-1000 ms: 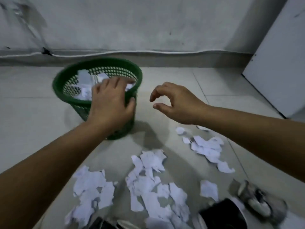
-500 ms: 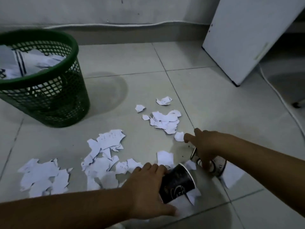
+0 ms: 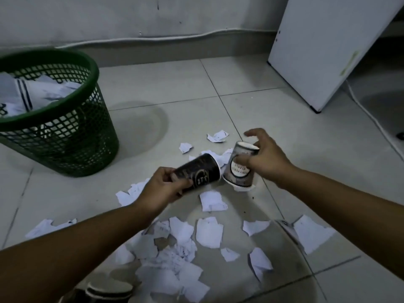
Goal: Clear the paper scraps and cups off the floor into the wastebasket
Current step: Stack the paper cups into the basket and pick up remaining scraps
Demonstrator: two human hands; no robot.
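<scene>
The left hand (image 3: pixel 162 189), at the centre of the frame in the head view, is curled round the base end of a black cup (image 3: pixel 197 172). That cup is held on its side, its long axis running up and to the right, with the open mouth turned toward the other cup. The right hand (image 3: pixel 265 159), just right of centre, is closed by thumb and lower fingers on a grey cup (image 3: pixel 239 169), while its upper fingers are spread loosely above the cup's top. The grey cup is held nearly upright and mouth down, with its wider white rim at the bottom; the mouth of the black cup is seen touching or almost touching its lower side. Both cups are lifted clear of the floor (image 3: pixel 284 132).

The wastebasket (image 3: pixel 65 132), already holding paper, stands at the upper left of the frame, well apart from both hands and nearer the left one. Carrying both cups there would therefore call for travel up and to the left. Many paper scraps (image 3: pixel 209 231) are left scattered over the lower middle, and another dark cup (image 3: pixel 108 290) lies at the bottom edge.
</scene>
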